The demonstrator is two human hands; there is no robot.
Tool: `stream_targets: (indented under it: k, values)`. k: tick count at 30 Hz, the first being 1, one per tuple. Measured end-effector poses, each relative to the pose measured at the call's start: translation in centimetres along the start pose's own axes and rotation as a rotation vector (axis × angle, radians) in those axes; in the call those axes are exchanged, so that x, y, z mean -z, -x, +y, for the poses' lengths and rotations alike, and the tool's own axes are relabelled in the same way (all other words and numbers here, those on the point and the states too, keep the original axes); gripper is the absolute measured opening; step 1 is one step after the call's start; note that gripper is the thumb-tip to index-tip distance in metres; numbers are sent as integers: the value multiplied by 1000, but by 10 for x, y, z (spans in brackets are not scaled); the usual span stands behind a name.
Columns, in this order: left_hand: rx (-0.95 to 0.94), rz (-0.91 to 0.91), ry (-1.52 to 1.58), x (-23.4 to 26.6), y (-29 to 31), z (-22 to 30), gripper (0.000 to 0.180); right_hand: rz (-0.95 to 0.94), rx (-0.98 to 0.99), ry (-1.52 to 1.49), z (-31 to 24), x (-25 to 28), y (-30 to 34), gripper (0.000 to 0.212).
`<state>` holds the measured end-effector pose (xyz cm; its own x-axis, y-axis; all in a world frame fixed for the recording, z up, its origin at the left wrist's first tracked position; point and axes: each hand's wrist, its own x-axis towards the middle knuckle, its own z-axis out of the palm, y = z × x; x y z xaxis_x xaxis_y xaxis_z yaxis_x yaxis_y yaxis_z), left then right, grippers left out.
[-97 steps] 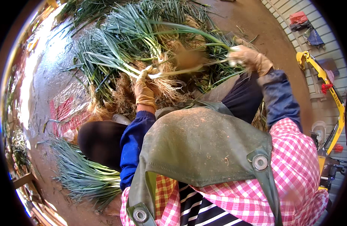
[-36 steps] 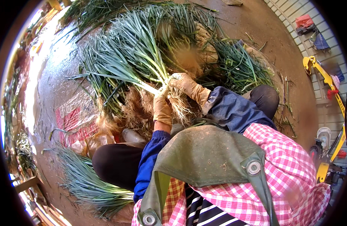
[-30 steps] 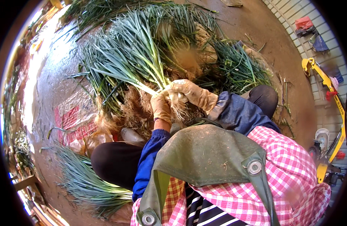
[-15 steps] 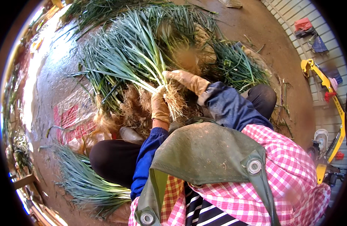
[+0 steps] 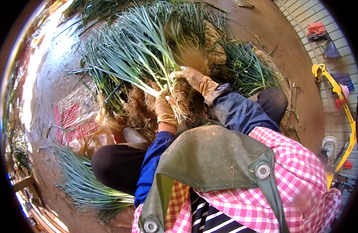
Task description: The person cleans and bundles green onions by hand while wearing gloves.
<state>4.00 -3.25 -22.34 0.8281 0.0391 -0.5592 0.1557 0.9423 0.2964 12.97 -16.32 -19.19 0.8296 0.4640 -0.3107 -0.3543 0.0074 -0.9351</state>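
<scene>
Both my hands wear tan, soil-stained gloves. My left hand is closed round the lower white stems of a small bunch of green onions, just by their roots. Pale, stringy roots hang out beside that glove, toward me. My right hand is closed at the right side of the same bunch, its fingertips pinching a stem above the roots. The long blue-green leaves fan out away from me, over a larger heap of green onions whose brown roots face me.
A bundle of green onions lies by my left knee, and more leaves lie beyond my right arm. A green apron covers my lap. Plastic sheeting lies on the muddy floor at left; a yellow metal arm stands at right.
My right hand has shifted slightly along the stems, which now stand a little farther apart. My left hand keeps its hold near the roots. The view has moved slightly.
</scene>
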Motion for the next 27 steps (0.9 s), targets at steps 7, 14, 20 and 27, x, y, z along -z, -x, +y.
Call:
stream_targets:
  k: [7,14,20,27]
  values:
    - [98,-154,129,-16,15,13,27,-21,131,135,-22,-12,19,32]
    - [-11,-10,-51,-10,7,5,16,135,220,406,8,-34,35,38]
    - [144,-48,205,-17,12,14,26,213,239,-155,-17,-55,80,15]
    - [-4,-8,161,-4,-5,12,21,270,312,-113,-39,-68,103,25]
